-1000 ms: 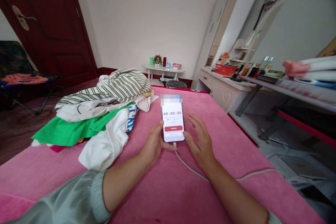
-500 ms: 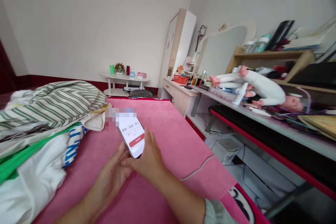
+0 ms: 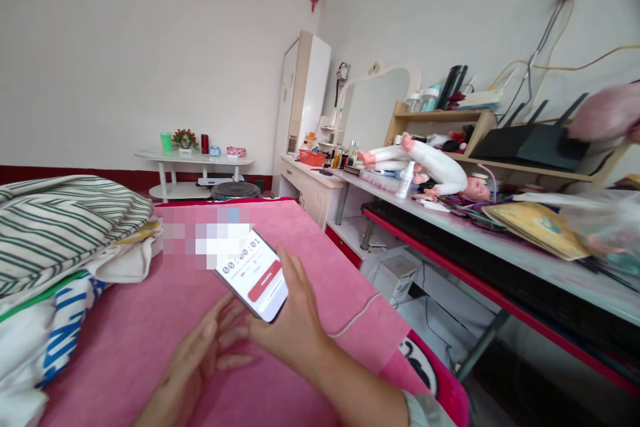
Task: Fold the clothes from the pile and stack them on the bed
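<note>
A phone (image 3: 257, 273) with a lit white screen shows a timer reading 00:00:01 and a red button. My right hand (image 3: 293, 317) grips it along its right and lower edge, tilted above the pink bedspread (image 3: 200, 293). Just below and left of the phone, my left hand (image 3: 210, 347) has its fingers apart and holds nothing. The phone's top end is blurred out by pixel blocks.
Piled clothes (image 3: 75, 227), striped, white and green, lie at the left. A long table (image 3: 500, 240) on the right bears a doll (image 3: 440, 167), a white bottle (image 3: 405, 180) and a router (image 3: 533, 147). A low white stand (image 3: 200, 159) is beyond the bed.
My left hand has come away from the phone and its fingers have spread. The phone stays in my right hand, nearer and more tilted. The view has turned to the right.
</note>
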`<state>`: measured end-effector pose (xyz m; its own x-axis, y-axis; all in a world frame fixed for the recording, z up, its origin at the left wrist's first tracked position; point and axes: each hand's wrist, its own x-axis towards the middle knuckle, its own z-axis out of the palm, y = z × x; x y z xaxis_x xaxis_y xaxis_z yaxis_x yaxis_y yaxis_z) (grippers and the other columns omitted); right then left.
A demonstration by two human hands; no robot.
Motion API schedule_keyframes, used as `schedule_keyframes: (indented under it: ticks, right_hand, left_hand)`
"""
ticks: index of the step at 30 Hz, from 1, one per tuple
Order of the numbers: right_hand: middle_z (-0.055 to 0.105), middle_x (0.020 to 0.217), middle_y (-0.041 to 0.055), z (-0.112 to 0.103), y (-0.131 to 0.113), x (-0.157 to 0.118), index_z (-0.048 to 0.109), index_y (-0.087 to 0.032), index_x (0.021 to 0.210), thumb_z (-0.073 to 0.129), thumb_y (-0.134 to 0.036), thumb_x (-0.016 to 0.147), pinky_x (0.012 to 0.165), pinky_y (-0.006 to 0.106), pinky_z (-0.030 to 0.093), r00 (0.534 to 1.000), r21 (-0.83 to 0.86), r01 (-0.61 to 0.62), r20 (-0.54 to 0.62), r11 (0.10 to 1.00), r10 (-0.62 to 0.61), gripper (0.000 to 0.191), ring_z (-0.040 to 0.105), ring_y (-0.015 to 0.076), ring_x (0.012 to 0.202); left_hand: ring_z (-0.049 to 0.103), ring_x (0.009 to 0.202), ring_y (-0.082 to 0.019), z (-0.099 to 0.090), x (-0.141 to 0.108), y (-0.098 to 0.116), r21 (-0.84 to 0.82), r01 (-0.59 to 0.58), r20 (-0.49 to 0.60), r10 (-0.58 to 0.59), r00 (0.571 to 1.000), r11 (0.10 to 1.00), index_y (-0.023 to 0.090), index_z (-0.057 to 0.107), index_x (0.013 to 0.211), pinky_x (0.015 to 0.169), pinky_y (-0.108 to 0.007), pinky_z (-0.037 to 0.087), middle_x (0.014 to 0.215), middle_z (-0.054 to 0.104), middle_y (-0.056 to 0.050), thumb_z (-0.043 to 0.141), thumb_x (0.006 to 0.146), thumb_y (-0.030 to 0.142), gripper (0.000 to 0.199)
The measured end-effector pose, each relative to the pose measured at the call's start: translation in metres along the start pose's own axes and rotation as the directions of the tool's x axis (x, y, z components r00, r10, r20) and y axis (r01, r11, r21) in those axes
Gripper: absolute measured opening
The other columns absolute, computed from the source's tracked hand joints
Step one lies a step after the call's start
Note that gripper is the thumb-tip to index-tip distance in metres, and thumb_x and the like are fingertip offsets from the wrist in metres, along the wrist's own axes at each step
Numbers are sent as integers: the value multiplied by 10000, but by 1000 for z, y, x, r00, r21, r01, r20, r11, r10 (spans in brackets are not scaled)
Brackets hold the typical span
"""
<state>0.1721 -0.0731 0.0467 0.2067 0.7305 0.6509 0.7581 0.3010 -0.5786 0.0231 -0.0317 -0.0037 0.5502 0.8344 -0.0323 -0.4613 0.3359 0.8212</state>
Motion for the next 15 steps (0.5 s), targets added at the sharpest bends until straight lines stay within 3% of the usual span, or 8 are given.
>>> schedule_keyframes:
  ticks: [4,7,11,15]
  right_hand:
    - [511,1262,128,-64,-6,6,326,-171,1408,645,-178,566,974,406,452,997,-141,35,-63,989,-44,900,497,291,1166]
    - [516,1293,123,-123,-13,8,402,-172,1372,664,-202,580,994,433,432,992,-213,2,-122,977,-29,835,487,303,1194]
    - [571,1254,111,-204,-23,4,433,-177,1363,713,-317,602,909,438,486,966,-196,-184,-217,963,140,823,581,299,1081]
    - [577,1269,105,-276,-28,-3,485,-193,1336,745,-414,585,967,479,417,891,-312,-380,-377,871,254,825,554,332,1128]
  left_hand:
    - [635,978,-397,-4,2,-1,68,46,91,-52,995,997,248,502,1309,707,-511,557,1254,596,-141,668,704,550,696]
    - [649,944,-402,-3,2,2,90,61,77,-68,995,994,284,569,1239,661,-506,556,1162,654,-130,679,664,565,649]
    - [666,898,-394,-2,5,2,110,142,77,-151,986,984,282,609,1177,636,-488,556,1094,684,-132,707,615,565,637]
    - [679,840,-381,-14,14,-9,48,168,112,-172,979,985,302,590,1197,612,-479,558,1046,702,-110,722,605,560,659]
